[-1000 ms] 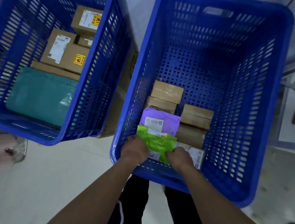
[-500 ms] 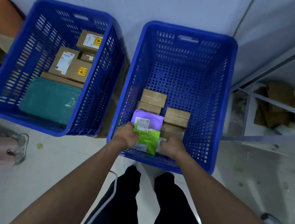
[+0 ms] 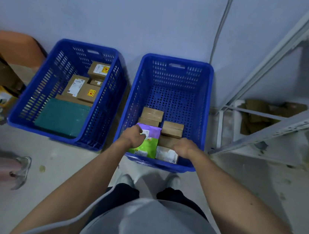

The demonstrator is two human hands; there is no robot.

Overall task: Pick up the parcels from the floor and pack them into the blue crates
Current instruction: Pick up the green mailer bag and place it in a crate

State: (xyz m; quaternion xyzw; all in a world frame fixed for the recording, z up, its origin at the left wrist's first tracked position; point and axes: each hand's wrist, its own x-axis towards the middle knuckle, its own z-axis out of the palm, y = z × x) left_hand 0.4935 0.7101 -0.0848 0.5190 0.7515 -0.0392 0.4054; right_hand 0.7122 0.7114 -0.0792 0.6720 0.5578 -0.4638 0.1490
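Concrete floor [image 3: 66,164], wall-side blue crate [image 3: 163,165]: your left fingers [image 3: 141,134] bend over the green parcel [image 3: 146,147], right fingers [image 3: 178,146] curl just beside; grip unclear. Likely settling it; next, release, fetch another.

Left blue crate [image 3: 43,83] and right blue crate [image 3: 200,103] of perforated hard plastic with faint sheen, matt brown cardboard boxes [image 3: 172,129], white paper label [image 3: 75,87], glossy green plastic mailer [image 3: 147,145], smooth purple mailer [image 3: 153,131], softly shiny teal plastic mailer [image 3: 62,117], rough speckled concrete floor [image 3: 62,164], matt painted metal shelving [image 3: 276,131]

blue perforated crates [image 3: 174,76]; purple [image 3: 153,131], green [image 3: 146,145] and teal parcels [image 3: 62,117].
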